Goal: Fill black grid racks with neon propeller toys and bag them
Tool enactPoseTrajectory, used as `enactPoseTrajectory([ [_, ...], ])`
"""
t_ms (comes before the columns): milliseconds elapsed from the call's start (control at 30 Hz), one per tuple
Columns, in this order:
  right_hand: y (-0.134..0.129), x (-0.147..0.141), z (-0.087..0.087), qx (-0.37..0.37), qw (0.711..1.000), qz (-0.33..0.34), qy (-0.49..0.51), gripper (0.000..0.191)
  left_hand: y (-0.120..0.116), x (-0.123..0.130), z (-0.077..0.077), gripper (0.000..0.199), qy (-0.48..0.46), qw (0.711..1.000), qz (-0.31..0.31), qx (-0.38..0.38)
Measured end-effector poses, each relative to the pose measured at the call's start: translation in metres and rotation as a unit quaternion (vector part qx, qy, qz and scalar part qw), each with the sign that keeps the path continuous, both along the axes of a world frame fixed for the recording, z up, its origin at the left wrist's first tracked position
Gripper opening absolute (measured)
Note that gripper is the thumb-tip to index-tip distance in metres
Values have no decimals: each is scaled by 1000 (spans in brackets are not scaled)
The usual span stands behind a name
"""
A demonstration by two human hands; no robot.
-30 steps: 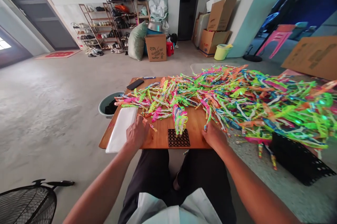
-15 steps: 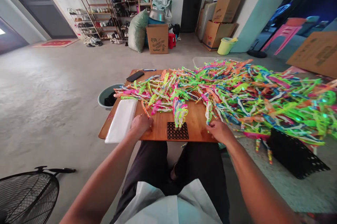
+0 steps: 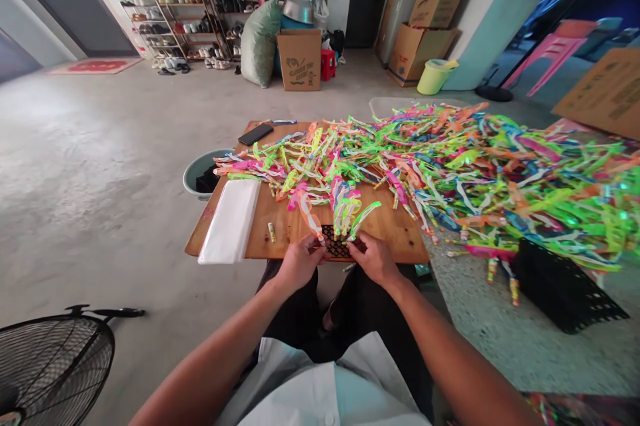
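My left hand (image 3: 301, 263) pinches an orange-and-white plastic toy piece (image 3: 311, 217) by its lower end, at the left edge of a small black grid tray (image 3: 336, 243). My right hand (image 3: 374, 258) pinches a green-and-white toy piece (image 3: 365, 218) at the tray's right edge. Between the hands, several pink, blue and yellow-green toy pieces (image 3: 344, 205) stand upright in the tray's far part. The fingers partly hide the tray and the lower ends of both held pieces. A short, patterned tube (image 3: 271, 232) lies alone on the wooden board (image 3: 260, 247), left of my left hand.
A large heap of colourful toy pieces (image 3: 450, 166) covers the back and right. White plastic bags (image 3: 227, 223) and a phone (image 3: 255, 133) lie on the board's left. More black grid trays (image 3: 563, 286) sit at right. A basin (image 3: 193, 176) stands beside the board; a fan (image 3: 50, 366) is lower left.
Both hands have moved inward to the black tray, each bringing a toy piece. The short tube now shows on the board where my left hand was. The view has shifted slightly.
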State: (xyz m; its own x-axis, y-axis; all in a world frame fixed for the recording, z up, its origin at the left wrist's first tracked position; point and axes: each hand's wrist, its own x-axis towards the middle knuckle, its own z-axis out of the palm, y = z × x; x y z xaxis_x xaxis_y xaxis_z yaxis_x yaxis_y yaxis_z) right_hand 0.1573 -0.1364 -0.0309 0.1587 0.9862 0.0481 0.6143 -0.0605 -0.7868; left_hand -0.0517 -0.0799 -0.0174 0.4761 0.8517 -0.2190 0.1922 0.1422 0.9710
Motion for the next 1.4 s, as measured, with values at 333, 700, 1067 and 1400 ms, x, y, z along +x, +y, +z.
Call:
enactPoseTrajectory([
  [333,0,-3,-3,18,1000,10,14,17,6,16,-21,10,127,968,29,213],
  [700,-1,-11,-2,29,999,-6,-24,12,7,19,-19,21,112,971,22,208],
  [1067,-1,-12,-4,55,997,-9,-46,11,6,25,-23,6,96,956,59,271],
  [1400,0,-15,-12,77,993,-15,-86,8,7,27,-26,11,115,953,66,271],
])
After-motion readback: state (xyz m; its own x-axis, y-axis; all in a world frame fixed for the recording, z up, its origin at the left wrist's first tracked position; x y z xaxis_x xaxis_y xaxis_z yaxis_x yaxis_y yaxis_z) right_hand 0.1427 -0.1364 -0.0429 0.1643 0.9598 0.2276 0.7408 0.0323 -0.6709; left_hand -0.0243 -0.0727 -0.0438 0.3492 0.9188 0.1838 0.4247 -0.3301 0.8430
